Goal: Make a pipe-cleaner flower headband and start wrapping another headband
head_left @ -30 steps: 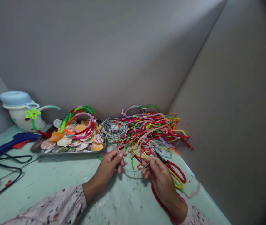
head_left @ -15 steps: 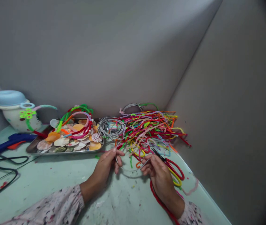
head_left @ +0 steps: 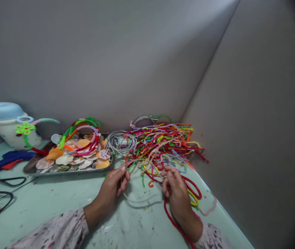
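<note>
My left hand (head_left: 116,183) pinches a thin silvery wire (head_left: 142,202), bent into a wide loop in front of me. The wire's lower strand curves just above the table towards my right hand (head_left: 175,190). Those right fingers are curled closed where the loop's upper strand arrives; their exact grip on it is partly hidden. Just beyond both hands lies a heap of colourful pipe cleaners (head_left: 160,138). Red-handled scissors (head_left: 198,190) lie behind my right hand, which covers their blades. A red pipe cleaner (head_left: 172,218) runs beneath my right wrist.
A metal tray (head_left: 66,172) of seashells (head_left: 64,159) holds pipe-cleaner-wrapped hoops (head_left: 94,136). Coiled wire (head_left: 111,148) lies beside it. At left are a blue glue gun (head_left: 4,162), a black cord (head_left: 9,197) and a lidded jar (head_left: 15,131). Walls (head_left: 98,62) rise behind the table (head_left: 126,228).
My hands have moved slightly apart, and the loop between them looks wider. My right fingers have curled more and now cover the scissor blades. The whole view has shifted slightly.
</note>
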The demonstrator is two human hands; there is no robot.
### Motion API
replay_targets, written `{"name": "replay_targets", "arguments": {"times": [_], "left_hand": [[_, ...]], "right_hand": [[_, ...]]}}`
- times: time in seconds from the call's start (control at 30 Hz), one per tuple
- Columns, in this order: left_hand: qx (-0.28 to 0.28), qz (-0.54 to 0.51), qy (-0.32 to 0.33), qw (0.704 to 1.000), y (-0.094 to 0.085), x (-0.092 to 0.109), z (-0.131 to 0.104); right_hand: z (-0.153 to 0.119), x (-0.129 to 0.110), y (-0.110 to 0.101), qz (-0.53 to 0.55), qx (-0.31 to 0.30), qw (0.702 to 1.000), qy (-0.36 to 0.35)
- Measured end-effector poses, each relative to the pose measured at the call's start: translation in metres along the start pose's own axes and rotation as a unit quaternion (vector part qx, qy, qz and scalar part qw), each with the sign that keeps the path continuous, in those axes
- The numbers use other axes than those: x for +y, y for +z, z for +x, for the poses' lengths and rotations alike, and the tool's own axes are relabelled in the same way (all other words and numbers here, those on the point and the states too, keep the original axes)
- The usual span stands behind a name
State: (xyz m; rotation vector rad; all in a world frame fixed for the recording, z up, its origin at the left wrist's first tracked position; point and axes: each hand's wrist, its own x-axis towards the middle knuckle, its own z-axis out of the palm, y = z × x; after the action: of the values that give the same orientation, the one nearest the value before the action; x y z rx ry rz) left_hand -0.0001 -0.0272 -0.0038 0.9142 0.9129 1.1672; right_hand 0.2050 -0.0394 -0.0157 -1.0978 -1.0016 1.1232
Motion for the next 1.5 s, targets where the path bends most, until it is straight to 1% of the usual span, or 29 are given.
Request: {"name": "replay_targets", "arguments": {"times": [0.13,0.17,0.23,0.3,0.33,0.4,0.47,0.53,0.67,0.73,0.83,0.93,1.03,1.1,1.17,1.2,1.23,1.27,1.33,1.37,1.43,1.5], "left_hand": [[-0.014,-0.001,-0.018,1.000,0.002,0.002,-0.003],[-0.017,-0.008,-0.022,1.000,0.003,0.004,-0.004],[-0.033,-0.037,-0.034,0.998,0.006,0.007,-0.006],[-0.064,-0.074,-0.053,0.994,0.008,0.010,-0.009],[-0.084,-0.090,-0.066,0.990,0.009,0.012,-0.010],[-0.122,-0.114,-0.093,0.982,0.009,0.013,-0.012],[-0.142,-0.130,-0.114,0.975,0.007,0.013,-0.011],[-0.137,-0.141,-0.122,0.973,0.004,0.012,-0.008],[-0.105,-0.173,-0.103,0.974,-0.001,0.010,0.000],[-0.095,-0.181,-0.094,0.974,-0.003,0.010,0.002],[-0.098,-0.170,-0.084,0.977,-0.003,0.007,0.001],[-0.124,-0.127,-0.080,0.981,-0.003,0.003,0.000],[-0.131,-0.097,-0.075,0.984,-0.003,0.000,0.002],[-0.123,-0.098,-0.070,0.985,-0.003,-0.001,0.003],[-0.116,-0.100,-0.067,0.986,-0.003,-0.001,0.005],[-0.113,-0.100,-0.067,0.986,-0.004,-0.001,0.005],[-0.112,-0.100,-0.068,0.986,-0.004,-0.001,0.005],[-0.111,-0.099,-0.069,0.986,-0.004,0.000,0.005],[-0.109,-0.095,-0.071,0.987,-0.005,-0.001,0.004],[-0.107,-0.093,-0.071,0.987,-0.005,-0.001,0.004],[-0.105,-0.086,-0.068,0.988,-0.006,-0.002,0.004],[-0.109,-0.079,-0.064,0.989,-0.007,-0.004,0.005]], "right_hand": [[-0.003,-0.001,0.003,-0.068,-0.055,0.996,0.022],[-0.004,-0.002,0.004,-0.084,-0.055,0.995,0.017],[-0.005,-0.005,0.004,-0.108,-0.035,0.993,-0.012],[-0.004,-0.010,0.004,-0.136,-0.015,0.990,-0.042],[-0.004,-0.013,0.003,-0.153,-0.017,0.987,-0.050],[-0.003,-0.017,0.003,-0.187,-0.050,0.980,-0.051],[-0.003,-0.020,0.002,-0.206,-0.096,0.973,-0.046],[-0.003,-0.020,0.001,-0.198,-0.118,0.972,-0.034],[-0.001,-0.015,0.000,-0.112,-0.104,0.986,0.058],[0.000,-0.012,-0.001,-0.072,-0.096,0.989,0.083],[0.001,-0.009,0.000,-0.050,-0.087,0.992,0.075],[0.001,-0.012,0.001,-0.052,-0.098,0.991,0.078],[0.006,-0.026,-0.003,-0.067,-0.115,0.988,0.085],[0.015,-0.039,-0.011,-0.094,-0.110,0.989,0.042],[0.024,-0.053,-0.024,-0.148,-0.097,0.984,0.008],[0.028,-0.058,-0.030,-0.200,-0.101,0.975,-0.006],[0.031,-0.062,-0.036,-0.259,-0.118,0.959,-0.018],[0.032,-0.065,-0.040,-0.318,-0.146,0.936,-0.024],[0.030,-0.065,-0.044,-0.433,-0.204,0.877,-0.033],[0.027,-0.063,-0.044,-0.484,-0.223,0.845,-0.034],[0.021,-0.056,-0.041,-0.566,-0.232,0.791,-0.027],[0.015,-0.047,-0.036,-0.615,-0.218,0.757,-0.012]]}}
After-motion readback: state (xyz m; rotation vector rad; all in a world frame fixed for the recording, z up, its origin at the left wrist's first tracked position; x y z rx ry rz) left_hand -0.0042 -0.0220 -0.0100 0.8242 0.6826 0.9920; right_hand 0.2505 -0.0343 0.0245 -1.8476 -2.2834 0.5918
